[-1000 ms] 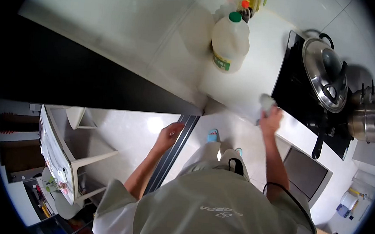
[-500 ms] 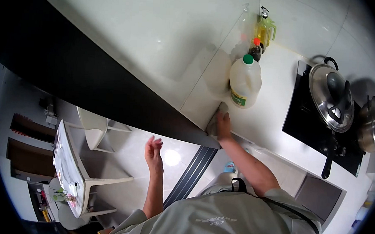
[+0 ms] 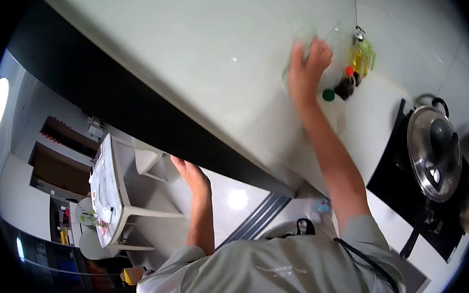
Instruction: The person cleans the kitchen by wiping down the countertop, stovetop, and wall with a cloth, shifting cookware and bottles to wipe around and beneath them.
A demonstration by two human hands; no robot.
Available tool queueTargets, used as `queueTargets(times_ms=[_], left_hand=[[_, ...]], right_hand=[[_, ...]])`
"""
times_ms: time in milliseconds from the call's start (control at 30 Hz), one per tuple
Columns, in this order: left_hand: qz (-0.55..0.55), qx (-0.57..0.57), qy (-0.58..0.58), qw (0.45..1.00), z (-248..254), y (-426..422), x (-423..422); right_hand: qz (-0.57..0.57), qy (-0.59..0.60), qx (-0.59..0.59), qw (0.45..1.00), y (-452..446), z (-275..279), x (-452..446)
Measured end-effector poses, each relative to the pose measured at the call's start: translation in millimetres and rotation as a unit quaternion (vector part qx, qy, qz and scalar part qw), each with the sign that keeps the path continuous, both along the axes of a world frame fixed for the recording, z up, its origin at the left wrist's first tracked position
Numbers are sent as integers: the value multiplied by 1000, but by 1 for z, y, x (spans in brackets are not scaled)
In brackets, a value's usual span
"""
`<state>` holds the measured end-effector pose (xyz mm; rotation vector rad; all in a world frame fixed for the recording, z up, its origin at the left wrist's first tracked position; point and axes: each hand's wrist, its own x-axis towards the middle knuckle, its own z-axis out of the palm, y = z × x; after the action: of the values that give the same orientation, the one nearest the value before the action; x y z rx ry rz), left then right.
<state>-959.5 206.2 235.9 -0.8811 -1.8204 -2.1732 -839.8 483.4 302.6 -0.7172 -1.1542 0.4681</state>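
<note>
I am reaching my right hand (image 3: 310, 70) up at the glossy white wall (image 3: 213, 59), its fingertips pointing toward the top of the view. One digit is standing apart from the others, which are bending close together. A pale blur is lying around the tips, so I cannot tell whether they are pressing on the wall or pinching something thin.

The milk jug (image 3: 339, 119) is standing on the counter (image 3: 361, 130), below and to the right of those fingers in my view, just beside the wrist. Its long axis is running upright, with the green cap (image 3: 329, 95) on top, and my forearm is hiding part of its body. The right hand is clearly nearer; my left hand (image 3: 192, 176) is hanging well apart, beyond the black panel (image 3: 140, 108), its fingers loosely extending with nothing visible in them.

Behind the jug, a small red-capped bottle (image 3: 345, 88) is holding something dark, and beside it the green-handled bottle (image 3: 359, 58) is holding yellow liquid. I cannot tell how full the jug is. On the black hob (image 3: 387, 174), a steel lid (image 3: 425, 139) is covering the pan, hiding its contents.
</note>
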Motion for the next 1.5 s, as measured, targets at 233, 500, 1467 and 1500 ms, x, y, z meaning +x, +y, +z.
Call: queueTargets(times_ms=[233, 500, 1467, 1500], left_hand=[[-18, -23, 4, 1000, -17, 11, -39], [89, -177, 134, 971, 6, 28, -9], [237, -41, 144, 960, 55, -12, 21], [237, -25, 174, 955, 64, -8, 24]], right_hand=[[41, -40, 170, 984, -17, 15, -9], [290, 93, 79, 949, -43, 38, -16], [287, -397, 603, 630, -40, 28, 71], [339, -319, 471, 750, -37, 41, 77]])
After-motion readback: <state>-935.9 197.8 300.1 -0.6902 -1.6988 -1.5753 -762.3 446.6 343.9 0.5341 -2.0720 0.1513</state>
